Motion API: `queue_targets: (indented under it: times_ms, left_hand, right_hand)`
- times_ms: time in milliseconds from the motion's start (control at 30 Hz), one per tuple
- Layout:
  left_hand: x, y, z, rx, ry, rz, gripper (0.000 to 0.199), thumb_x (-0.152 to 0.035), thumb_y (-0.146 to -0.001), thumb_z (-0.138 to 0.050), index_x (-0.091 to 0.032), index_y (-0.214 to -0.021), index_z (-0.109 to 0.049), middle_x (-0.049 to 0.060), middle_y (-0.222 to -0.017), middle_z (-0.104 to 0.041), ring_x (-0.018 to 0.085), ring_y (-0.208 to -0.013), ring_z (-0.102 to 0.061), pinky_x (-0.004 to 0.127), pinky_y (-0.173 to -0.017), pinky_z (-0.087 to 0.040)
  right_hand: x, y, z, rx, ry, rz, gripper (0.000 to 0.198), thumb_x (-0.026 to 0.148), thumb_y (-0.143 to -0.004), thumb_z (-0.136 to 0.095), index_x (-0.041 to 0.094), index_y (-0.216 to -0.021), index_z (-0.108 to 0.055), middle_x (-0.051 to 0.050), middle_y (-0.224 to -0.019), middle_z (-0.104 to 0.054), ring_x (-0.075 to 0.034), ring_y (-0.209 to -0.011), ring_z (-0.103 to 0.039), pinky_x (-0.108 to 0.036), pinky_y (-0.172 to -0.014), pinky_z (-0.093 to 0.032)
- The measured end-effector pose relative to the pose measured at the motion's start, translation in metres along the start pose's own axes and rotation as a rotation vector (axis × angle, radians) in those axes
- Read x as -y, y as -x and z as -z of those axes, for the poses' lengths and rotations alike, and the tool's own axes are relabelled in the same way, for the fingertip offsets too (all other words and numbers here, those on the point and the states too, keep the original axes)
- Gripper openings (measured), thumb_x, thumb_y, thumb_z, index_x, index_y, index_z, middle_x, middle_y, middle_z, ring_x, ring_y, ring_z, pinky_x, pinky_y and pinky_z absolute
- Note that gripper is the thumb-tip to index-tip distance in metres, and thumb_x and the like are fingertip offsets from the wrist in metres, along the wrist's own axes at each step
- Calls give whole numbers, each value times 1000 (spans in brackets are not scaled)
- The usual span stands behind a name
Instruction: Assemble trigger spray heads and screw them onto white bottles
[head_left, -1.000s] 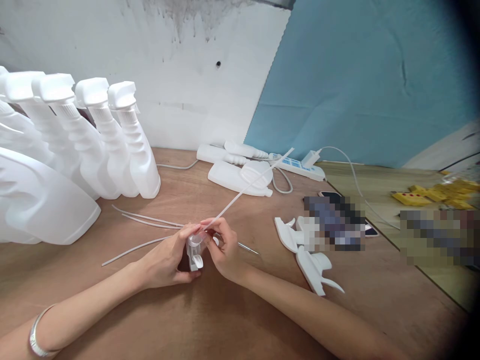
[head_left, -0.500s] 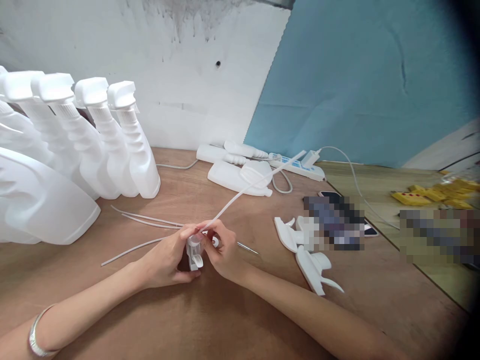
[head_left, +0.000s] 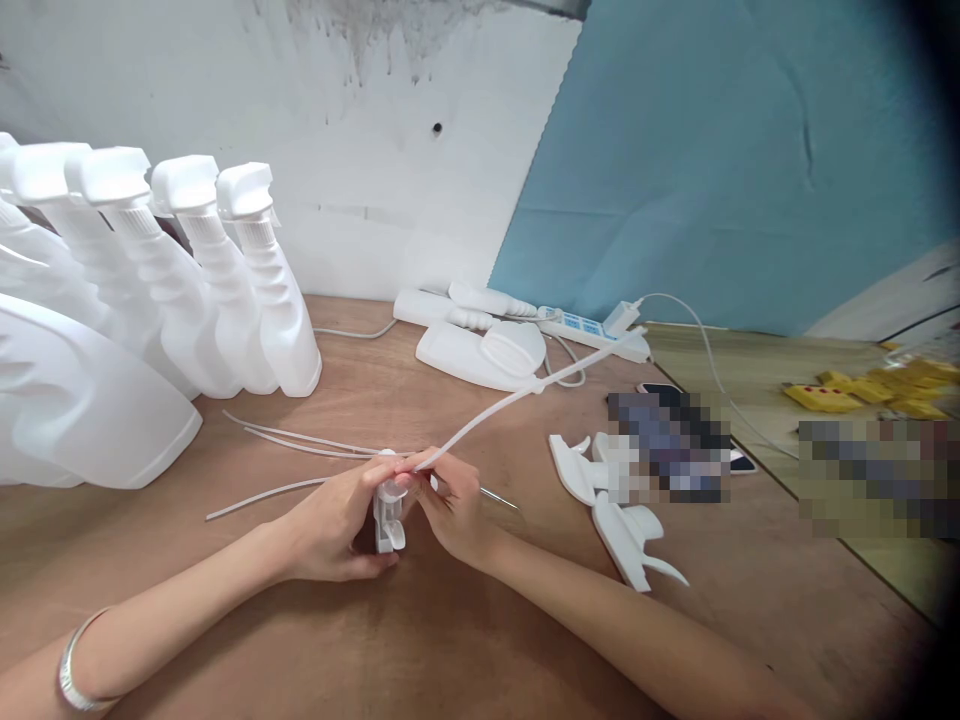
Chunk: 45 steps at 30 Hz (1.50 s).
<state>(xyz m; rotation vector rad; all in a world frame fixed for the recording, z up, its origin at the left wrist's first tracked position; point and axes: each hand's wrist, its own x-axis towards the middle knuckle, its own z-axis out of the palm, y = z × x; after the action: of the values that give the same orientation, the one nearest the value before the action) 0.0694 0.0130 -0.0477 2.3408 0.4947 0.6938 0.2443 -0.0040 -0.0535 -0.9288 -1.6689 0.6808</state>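
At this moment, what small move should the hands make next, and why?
Perhaps the right hand should gently ease the white tube toward the sprayer part while the left hand steadies that part. The tube's pinched end lies close by the part, but whether it is seated is hidden, and its free length bows off toward the power strip.

White tube [head_left: 487,409], lower end hidden — foremost bottle [head_left: 105,400] cropped at left
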Motion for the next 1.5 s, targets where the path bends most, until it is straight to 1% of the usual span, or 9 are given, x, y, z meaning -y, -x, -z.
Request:
queue_targets:
  times_ms: [200, 400, 533, 633, 833, 967, 1067, 1267, 1500]
  left_hand:
    - [0, 0, 1, 3, -30, -41, 80, -16, -67, -61, -19, -129, -11, 17, -127, -38, 26, -116, -42, 41, -93, -40]
    - [3, 5, -3, -6, -81, 59, 88, -18, -63, -63, -21, -130, -5, 16, -124, -41, 27, -108, -49, 40, -85, -45]
    - [1, 4, -3, -16, -96, 49, 88, -17, -62, -62, -22, -130, -7, 15, -123, -41, 27, -108, -49, 38, -84, -45]
    - [-1, 3, -3, -20, -91, 48, 89, -15, -61, -62, -21, -130, -6, 15, -121, -43, 25, -102, -52, 35, -81, -47]
    - [-1, 2, -3, -42, -82, 49, 89, -15, -59, -62, -21, -130, -7, 13, -116, -46, 22, -94, -55, 32, -75, -47]
    - [-2, 2, -2, -57, -65, 27, 87, -14, -59, -61, -21, -128, -9, 11, -113, -47, 21, -91, -55, 31, -73, -47]
    - [-1, 2, -3, -57, -60, 44, 86, -15, -60, -61, -21, -128, -9, 11, -110, -48, 20, -85, -56, 31, -71, -48]
    - [1, 4, -5, -52, -66, 65, 90, -16, -60, -62, -21, -129, -5, 12, -114, -48, 23, -94, -55, 34, -75, -48]
    - [3, 6, -7, -39, -96, 94, 93, -18, -60, -62, -20, -130, -2, 12, -112, -51, 23, -91, -57, 34, -73, -48]
  right_hand:
    - [0, -1, 0, -2, 47, 75, 14, 27, -83, -51, 20, -79, -63, -1, -67, -62, -12, -61, -55, -23, -58, -42]
    - [2, -4, -4, -23, 15, 146, 13, 25, -82, -53, 18, -76, -63, -2, -70, -66, -11, -60, -57, -22, -58, -44]
    - [4, -5, -7, -23, 28, 134, 15, 26, -82, -54, 18, -72, -62, -2, -66, -64, -10, -58, -57, -21, -57, -43]
    - [4, -5, -8, -31, 50, 115, 17, 28, -82, -54, 17, -70, -61, -1, -63, -63, -10, -55, -54, -21, -54, -42]
    - [5, -4, -10, -37, 91, 60, 17, 26, -82, -54, 16, -69, -60, 0, -59, -60, -8, -49, -47, -20, -49, -37]
    - [7, -4, -11, -10, 107, 62, 18, 26, -82, -53, 16, -68, -59, 0, -58, -58, -7, -49, -45, -20, -49, -36]
    - [8, -5, -12, -16, 127, 90, 17, 25, -81, -53, 16, -68, -58, 2, -55, -55, -6, -46, -41, -19, -47, -34]
    - [8, -9, -14, -31, 164, 127, 19, 25, -83, -50, 17, -66, -55, 4, -51, -48, -6, -44, -37, -19, -45, -31]
    - [6, -7, -15, -17, 176, 138, 19, 27, -84, -49, 18, -68, -55, 3, -54, -51, -6, -44, -38, -20, -46, -33]
